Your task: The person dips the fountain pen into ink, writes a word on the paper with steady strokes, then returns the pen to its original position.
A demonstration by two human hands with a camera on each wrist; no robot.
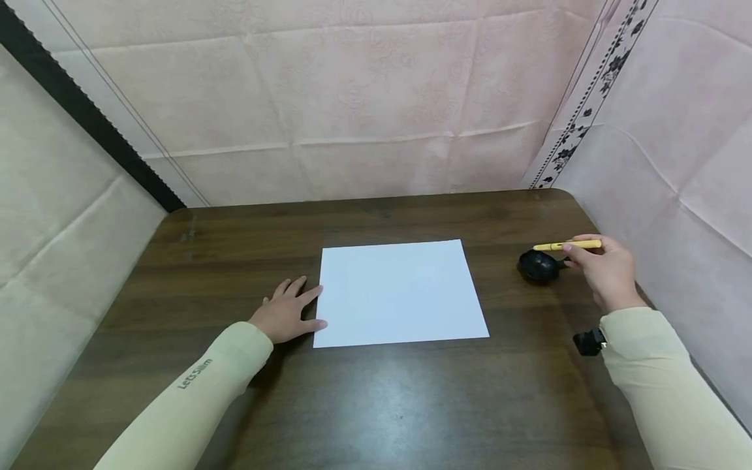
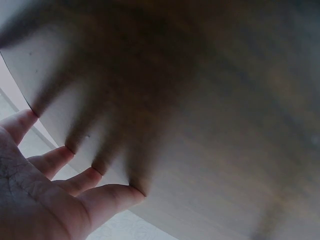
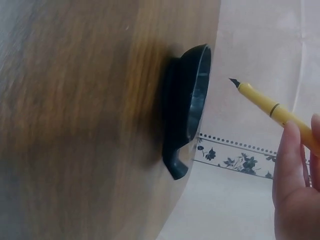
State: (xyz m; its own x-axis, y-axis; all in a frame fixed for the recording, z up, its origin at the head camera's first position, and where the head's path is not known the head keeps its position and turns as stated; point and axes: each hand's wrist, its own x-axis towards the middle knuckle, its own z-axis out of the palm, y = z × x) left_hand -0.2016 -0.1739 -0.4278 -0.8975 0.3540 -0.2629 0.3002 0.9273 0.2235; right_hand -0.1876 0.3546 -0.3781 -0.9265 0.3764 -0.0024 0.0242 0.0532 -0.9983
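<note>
A white sheet of paper [image 1: 399,294] lies flat on the brown wooden table. At its left edge my left hand [image 1: 286,314] rests with spread fingers, thumb and index fingertips touching the paper's edge. The left wrist view shows these fingers [image 2: 112,200] spread and their tips on the surface. My right hand [image 1: 608,267] pinches a yellow pen [image 1: 566,246] between thumb and fingers. Its dark pointed tip [image 3: 234,82] is over a small black bowl [image 1: 537,267] with a short handle. In the right wrist view the pen [image 3: 260,101] is apart from the bowl [image 3: 182,100].
The table [image 1: 388,405] has rounded far corners. Pale cloth hangs behind it [image 1: 364,104] and along both sides, with a black floral border [image 1: 587,111] at the right. A small black device [image 1: 589,341] sits at my right wrist.
</note>
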